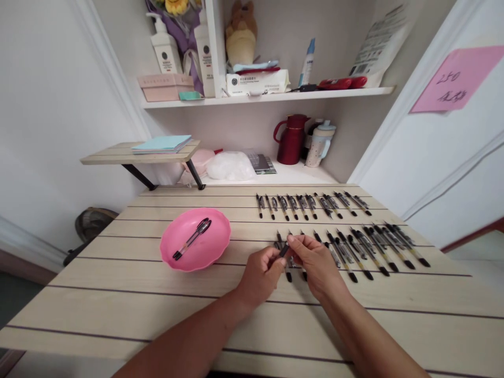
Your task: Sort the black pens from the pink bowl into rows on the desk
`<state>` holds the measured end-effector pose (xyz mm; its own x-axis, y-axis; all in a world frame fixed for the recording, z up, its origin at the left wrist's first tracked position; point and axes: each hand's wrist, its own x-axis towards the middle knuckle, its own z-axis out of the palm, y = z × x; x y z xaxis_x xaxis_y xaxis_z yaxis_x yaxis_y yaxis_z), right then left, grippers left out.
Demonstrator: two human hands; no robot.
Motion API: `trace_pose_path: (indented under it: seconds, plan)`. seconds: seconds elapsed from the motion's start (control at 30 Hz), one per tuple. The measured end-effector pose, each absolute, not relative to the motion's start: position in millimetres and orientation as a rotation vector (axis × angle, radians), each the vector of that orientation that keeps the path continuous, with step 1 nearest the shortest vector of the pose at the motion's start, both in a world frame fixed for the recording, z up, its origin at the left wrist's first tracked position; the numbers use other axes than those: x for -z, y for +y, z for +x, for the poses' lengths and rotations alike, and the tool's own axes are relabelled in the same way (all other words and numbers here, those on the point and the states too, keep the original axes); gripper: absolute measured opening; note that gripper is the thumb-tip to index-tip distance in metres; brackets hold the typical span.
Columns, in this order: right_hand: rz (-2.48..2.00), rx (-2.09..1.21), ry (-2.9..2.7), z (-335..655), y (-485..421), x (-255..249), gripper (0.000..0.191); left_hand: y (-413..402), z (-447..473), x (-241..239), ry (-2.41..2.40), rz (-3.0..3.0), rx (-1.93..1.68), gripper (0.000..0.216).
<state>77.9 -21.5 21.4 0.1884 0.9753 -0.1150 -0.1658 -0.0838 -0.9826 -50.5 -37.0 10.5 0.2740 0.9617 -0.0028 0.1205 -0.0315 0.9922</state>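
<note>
My left hand [260, 274] is closed around a pen [284, 249], whose black end sticks up between finger and thumb. My right hand [317, 262] pinches the tip of that same pen, so the two hands nearly meet; the rest of the pen is hidden in my fingers. Beneath and beside them runs a near row of black-and-clear pens [376, 252], their loose caps lying between them. A farther row of pens [293, 206] lies behind it. To the left, a pink scalloped bowl [212, 247] holds a few capped pens [192, 239].
The slatted wooden table [157, 315] carries a small raised stand [114, 152] with blue paper [163, 143] at back left. Behind stand a red jug [291, 142] and a pale tumbler [318, 144]. A shelf [275, 98] with bottles and boxes hangs above.
</note>
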Motion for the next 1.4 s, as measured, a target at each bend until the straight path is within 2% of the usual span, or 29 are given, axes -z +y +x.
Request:
trace_pose_path:
  seconds: [0.13, 0.3, 0.47, 0.63, 0.77, 0.9, 1.07, 1.23, 1.4]
  plan:
    - [-1.222, -1.202, -0.939, 80.0, -22.0, -21.0, 0.032, -36.9, -51.6, -12.9, 0.991, 1.316, -0.916, 0.024]
    - [-1.077, -1.372, -0.953, 79.8, -25.8, -28.6, 0.037, -35.2, -52.6, -16.6, 0.76, 0.995, -0.801, 0.037]
    - [-1.078, -1.436, -1.011, 78.7, -28.2, -30.8, 0.032, -34.8, -53.9, -17.3, 0.72, 0.97, -0.793, 0.031]
    - [-0.994, -1.558, -0.917, 77.5, -28.7, -33.5, 0.038, -34.1, -55.1, -17.1, 0.655, 0.884, -0.742, 0.033]
    - [-1.002, -1.523, -0.914, 78.1, -27.0, -33.6, 0.03, -33.3, -54.8, -15.5, 0.697, 0.923, -0.752, 0.033]
    - [-0.942, -1.588, -0.836, 79.3, -25.6, -32.6, 0.035, -33.4, -55.0, -14.3, 0.625, 0.88, -0.733, 0.031]
    - [-0.957, -1.566, -0.893, 80.1, -25.0, -32.3, 0.028, -33.3, -56.2, -14.7, 0.625, 0.842, -0.733, 0.028]
    - [-0.895, -1.639, -0.795, 79.1, -25.0, -33.5, 0.031, -31.0, -57.3, -15.5, 0.611, 0.757, -0.711, 0.027]
    - [-0.895, -1.595, -0.767, 75.7, -20.6, -26.8, 0.026, -30.4, -57.5, -13.2, 0.601, 0.694, -0.687, 0.025]
